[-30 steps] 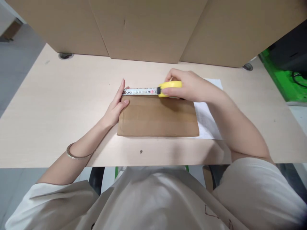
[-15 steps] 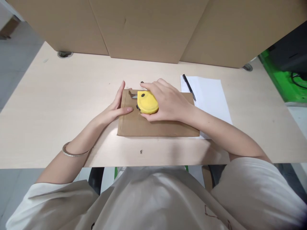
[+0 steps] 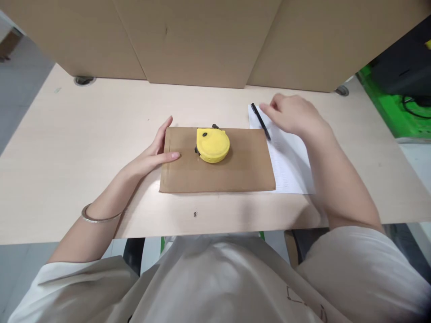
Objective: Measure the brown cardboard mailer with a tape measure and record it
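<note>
A flat brown cardboard box [image 3: 188, 177] lies on the table in front of me. My left hand [image 3: 156, 150] grips its left end, thumb on the top face and the other fingers along the side. On top of the box rests a yellow tape measure [image 3: 213, 146] with black parts, touched by neither hand. My right hand [image 3: 292, 114] is over the white paper [image 3: 291, 166], its fingers loosely bent and apart, with nothing visible in them. Just left of its fingertips lies a black pen [image 3: 261, 121], at the paper's left edge beside the box.
Tall cardboard panels [image 3: 198, 40] stand along the back of the pale wooden table [image 3: 84, 157]. Two round cable holes [image 3: 84, 80] sit near the back corners. At the far right are a green surface [image 3: 380, 107] and a dark object with a black cable.
My right hand has let go of the tape measure and moved right, over the paper near the pen. The tape's short metal blade no longer shows. My left hand stays on the box.
</note>
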`<control>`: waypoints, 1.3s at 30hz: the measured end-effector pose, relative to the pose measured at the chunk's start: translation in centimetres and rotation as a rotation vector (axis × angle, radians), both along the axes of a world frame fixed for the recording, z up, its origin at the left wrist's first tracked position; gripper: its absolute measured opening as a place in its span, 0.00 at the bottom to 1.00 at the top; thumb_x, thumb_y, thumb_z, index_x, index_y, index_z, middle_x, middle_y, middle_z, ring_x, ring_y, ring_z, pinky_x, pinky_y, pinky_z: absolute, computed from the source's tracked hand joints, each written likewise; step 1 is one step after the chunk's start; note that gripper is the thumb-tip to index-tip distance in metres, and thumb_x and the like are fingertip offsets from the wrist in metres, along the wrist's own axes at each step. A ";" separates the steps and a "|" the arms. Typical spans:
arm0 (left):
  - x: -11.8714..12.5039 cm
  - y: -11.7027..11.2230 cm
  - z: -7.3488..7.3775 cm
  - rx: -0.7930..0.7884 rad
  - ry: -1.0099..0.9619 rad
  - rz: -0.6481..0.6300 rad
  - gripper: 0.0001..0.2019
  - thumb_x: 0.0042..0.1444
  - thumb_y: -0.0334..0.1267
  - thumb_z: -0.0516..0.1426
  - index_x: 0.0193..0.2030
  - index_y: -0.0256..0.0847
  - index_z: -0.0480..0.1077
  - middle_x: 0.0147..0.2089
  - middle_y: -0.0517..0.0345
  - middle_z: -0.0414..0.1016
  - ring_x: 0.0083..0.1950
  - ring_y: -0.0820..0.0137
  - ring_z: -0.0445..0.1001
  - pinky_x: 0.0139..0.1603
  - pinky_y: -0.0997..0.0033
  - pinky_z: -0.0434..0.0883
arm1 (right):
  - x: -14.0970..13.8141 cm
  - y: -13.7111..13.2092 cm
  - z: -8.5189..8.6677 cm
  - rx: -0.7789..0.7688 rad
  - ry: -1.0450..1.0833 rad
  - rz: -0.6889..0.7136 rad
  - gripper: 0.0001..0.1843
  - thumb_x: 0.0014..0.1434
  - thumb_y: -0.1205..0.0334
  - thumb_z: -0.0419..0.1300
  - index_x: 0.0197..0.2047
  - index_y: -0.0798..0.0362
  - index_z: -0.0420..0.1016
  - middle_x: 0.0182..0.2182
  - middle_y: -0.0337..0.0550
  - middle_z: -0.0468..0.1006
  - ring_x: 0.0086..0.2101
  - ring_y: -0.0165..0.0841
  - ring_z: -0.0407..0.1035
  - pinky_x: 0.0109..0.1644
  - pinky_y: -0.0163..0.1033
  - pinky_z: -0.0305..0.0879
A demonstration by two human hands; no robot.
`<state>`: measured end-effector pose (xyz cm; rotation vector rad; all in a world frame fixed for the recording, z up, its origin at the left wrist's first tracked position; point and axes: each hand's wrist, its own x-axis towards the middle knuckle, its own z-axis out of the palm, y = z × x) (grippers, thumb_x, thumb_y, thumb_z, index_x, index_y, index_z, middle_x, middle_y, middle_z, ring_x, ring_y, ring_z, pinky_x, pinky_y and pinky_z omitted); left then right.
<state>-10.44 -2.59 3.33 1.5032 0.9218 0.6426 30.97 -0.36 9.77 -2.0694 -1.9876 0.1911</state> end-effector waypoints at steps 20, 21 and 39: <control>-1.0 0.4 -0.1 -0.051 -0.019 -0.023 0.60 0.60 0.52 0.73 0.89 0.64 0.39 0.90 0.52 0.54 0.88 0.34 0.57 0.86 0.27 0.59 | 2.8 2.3 -9.5 0.109 1.159 -0.097 0.30 0.65 0.42 0.76 0.34 0.46 0.59 0.21 0.33 0.68 0.19 0.28 0.64 0.24 0.34 0.69; -1.0 0.3 0.0 -0.051 -0.009 -0.017 0.62 0.59 0.53 0.73 0.89 0.64 0.39 0.89 0.51 0.54 0.87 0.33 0.57 0.86 0.26 0.59 | 2.5 2.9 -9.8 0.124 1.173 -0.115 0.30 0.66 0.41 0.74 0.34 0.46 0.59 0.21 0.32 0.68 0.19 0.28 0.64 0.24 0.34 0.68; -1.5 -0.1 -0.2 -0.054 0.011 -0.054 0.61 0.62 0.54 0.72 0.89 0.69 0.36 0.90 0.52 0.54 0.86 0.31 0.59 0.83 0.20 0.60 | 2.7 3.4 -9.5 0.040 1.009 0.105 0.27 0.50 0.59 0.79 0.26 0.47 0.60 0.14 0.34 0.65 0.16 0.24 0.55 0.20 0.32 0.53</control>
